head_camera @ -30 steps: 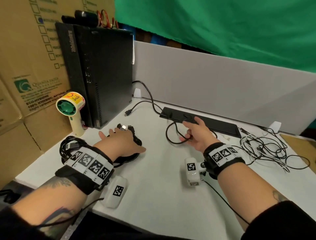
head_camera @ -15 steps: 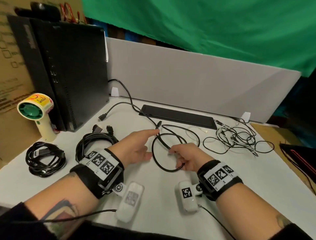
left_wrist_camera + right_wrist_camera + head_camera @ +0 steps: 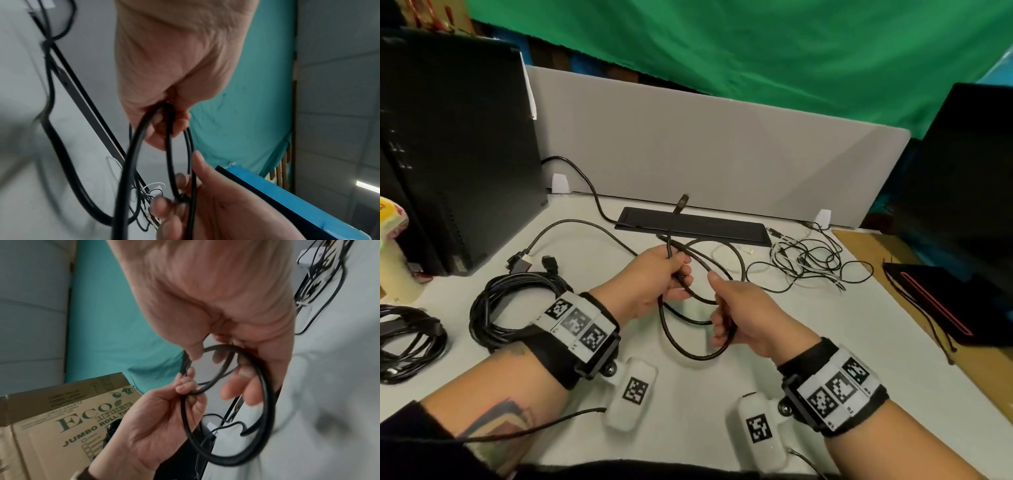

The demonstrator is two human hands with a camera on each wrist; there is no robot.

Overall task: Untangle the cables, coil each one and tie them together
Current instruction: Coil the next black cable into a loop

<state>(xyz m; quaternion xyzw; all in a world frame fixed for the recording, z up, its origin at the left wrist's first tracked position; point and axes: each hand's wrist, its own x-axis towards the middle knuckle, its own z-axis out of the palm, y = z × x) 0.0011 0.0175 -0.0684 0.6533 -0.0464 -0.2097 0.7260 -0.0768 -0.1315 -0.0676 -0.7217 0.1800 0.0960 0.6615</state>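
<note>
Both hands held just above the white tabletop (image 3: pixel 808 342), close together, with one thin black round cable (image 3: pixel 688 353) looped between them: left hand (image 3: pixel 654 284) has fingers curled round the strands where the loops cross, the plug end (image 3: pixel 682 202) standing up above it; right hand (image 3: pixel 743 318) grips the near side of the same loop, fingers closed on it. Two coiled black cable bundles (image 3: pixel 517 308) lie on the table's left side, one just beside the left wrist, and a loose tangle of thin black and white wires (image 3: pixel 811 260) lies far right.
</note>
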